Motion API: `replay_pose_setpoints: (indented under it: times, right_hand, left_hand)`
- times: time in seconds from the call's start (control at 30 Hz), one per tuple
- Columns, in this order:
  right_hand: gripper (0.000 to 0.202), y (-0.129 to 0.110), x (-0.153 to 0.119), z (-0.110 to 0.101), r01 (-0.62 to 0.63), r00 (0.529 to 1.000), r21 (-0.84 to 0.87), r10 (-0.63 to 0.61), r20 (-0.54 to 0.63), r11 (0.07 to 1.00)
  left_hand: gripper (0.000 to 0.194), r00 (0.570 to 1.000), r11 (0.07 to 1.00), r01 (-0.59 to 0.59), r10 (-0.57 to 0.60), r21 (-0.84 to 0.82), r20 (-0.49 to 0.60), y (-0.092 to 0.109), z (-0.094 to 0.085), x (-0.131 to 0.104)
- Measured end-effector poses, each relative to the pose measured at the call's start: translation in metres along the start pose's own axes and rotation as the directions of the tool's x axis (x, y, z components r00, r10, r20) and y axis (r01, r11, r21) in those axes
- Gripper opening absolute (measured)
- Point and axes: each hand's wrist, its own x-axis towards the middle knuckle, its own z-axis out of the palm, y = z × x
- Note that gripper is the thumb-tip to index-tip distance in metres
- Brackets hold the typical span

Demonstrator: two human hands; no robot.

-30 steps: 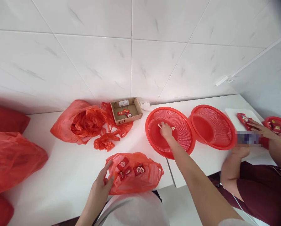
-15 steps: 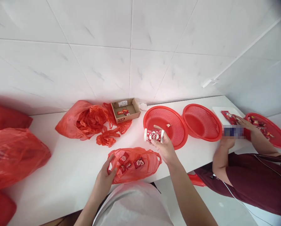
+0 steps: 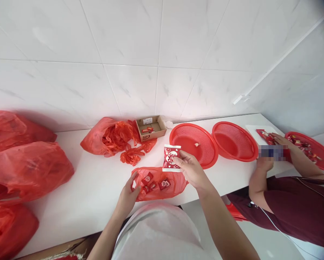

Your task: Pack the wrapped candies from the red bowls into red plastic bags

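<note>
A small red-and-white wrapped packet [image 3: 169, 159] with white lettering is held upright between the thumb and fingers of my right hand [image 3: 191, 169]. It hangs over the back edge of a thin red plastic bag [image 3: 175, 189], which lies spread on the table. Inside the bag are several small red packets, among them one with white print [image 3: 164, 184]. My left hand [image 3: 129, 191] grips the bag's left edge, thumb and fingers around the plastic there. Just behind my right hand stands a red perforated basket [image 3: 178, 137] with one small wrapped piece [image 3: 197, 144] in it.
A second red basket [image 3: 232, 139] stands to the right. A small cardboard box [image 3: 158, 126] with red packets and a crumpled heap of red bags [image 3: 110, 133] lie at the back. Full red bags [image 3: 42, 173] fill the left. A co-worker in a maroon shirt [image 3: 294, 206] handles packets at right.
My right hand has turned the packet from lying sideways to upright and brought it a little left, away from the basket. My left hand stays at the bag's edge. The view has shifted slightly.
</note>
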Motion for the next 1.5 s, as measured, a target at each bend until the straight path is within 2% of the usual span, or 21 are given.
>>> replay_pose_setpoints:
  times: [0.1, 0.17, 0.27, 0.37, 0.87, 0.97, 1.03, 1.1, 1.17, 1.23, 1.3, 1.4, 1.43, 1.5]
  right_hand:
    - [0.030, 0.001, -0.003, 0.004, 0.019, 1.000, -0.054, -0.018, 0.022, 0.998]
    - [0.036, 0.002, -0.004, 0.005, 0.022, 1.000, -0.148, -0.020, 0.018, 0.989]
    - [0.033, 0.001, -0.004, 0.008, 0.011, 1.000, -0.326, -0.005, 0.017, 0.945]
    - [0.031, -0.002, -0.003, 0.011, 0.016, 0.999, -0.421, 0.002, 0.041, 0.907]
    - [0.030, -0.004, 0.000, 0.016, 0.051, 0.996, -0.536, -0.007, 0.083, 0.843]
    - [0.030, 0.004, 0.003, 0.014, 0.076, 0.993, -0.573, -0.013, 0.114, 0.816]
    - [0.029, 0.018, 0.007, 0.010, 0.087, 0.988, -0.623, 0.011, 0.152, 0.778]
    - [0.028, 0.039, 0.012, 0.005, 0.071, 0.978, -0.693, 0.088, 0.191, 0.717]
    - [0.028, 0.064, 0.018, -0.002, 0.034, 0.970, -0.779, 0.166, 0.175, 0.626]
    - [0.028, 0.084, 0.023, -0.012, 0.000, 0.982, -0.842, 0.157, 0.101, 0.539]
    - [0.030, 0.094, 0.028, -0.024, -0.025, 0.994, -0.842, 0.101, 0.036, 0.539]
    - [0.032, 0.089, 0.040, -0.052, -0.089, 0.996, -0.776, 0.079, -0.050, 0.625]
    - [0.032, 0.083, 0.046, -0.065, -0.122, 0.993, -0.780, 0.076, -0.096, 0.614]
    - [0.031, 0.069, 0.058, -0.096, -0.202, 0.977, -0.832, 0.049, -0.207, 0.516]
  left_hand:
    - [0.073, 1.000, 0.999, -0.013, 0.013, -0.049, -0.001, 0.000, 0.001, 0.000]
    - [0.073, 1.000, 0.997, -0.016, 0.016, -0.070, 0.001, 0.000, 0.001, -0.001]
    - [0.073, 1.000, 0.996, -0.008, 0.008, -0.091, -0.002, 0.001, 0.001, -0.002]
    - [0.073, 1.000, 0.993, -0.007, 0.006, -0.117, -0.006, 0.000, 0.001, -0.002]
    - [0.071, 0.999, 0.996, -0.016, 0.014, -0.091, -0.031, -0.009, 0.002, 0.003]
    - [0.072, 0.998, 0.996, -0.030, 0.026, -0.079, -0.050, -0.012, 0.002, 0.005]
    - [0.072, 0.998, 0.997, -0.034, 0.030, -0.071, -0.054, -0.012, 0.003, 0.005]
    - [0.072, 0.998, 0.997, -0.037, 0.034, -0.067, -0.051, -0.012, 0.003, 0.006]
    - [0.072, 0.998, 0.997, -0.046, 0.043, -0.063, -0.049, -0.010, 0.003, 0.005]
    - [0.072, 0.998, 0.997, -0.047, 0.044, -0.055, -0.051, -0.009, 0.002, 0.004]
    - [0.073, 0.998, 0.998, -0.034, 0.032, -0.046, -0.047, -0.008, 0.001, 0.002]
    - [0.073, 0.999, 0.999, -0.016, 0.015, -0.036, -0.032, -0.007, 0.000, 0.001]
    - [0.073, 1.000, 0.999, -0.017, 0.016, -0.031, -0.026, -0.007, 0.000, 0.001]
    - [0.071, 0.999, 1.000, -0.023, 0.022, -0.017, -0.023, -0.006, 0.000, 0.002]
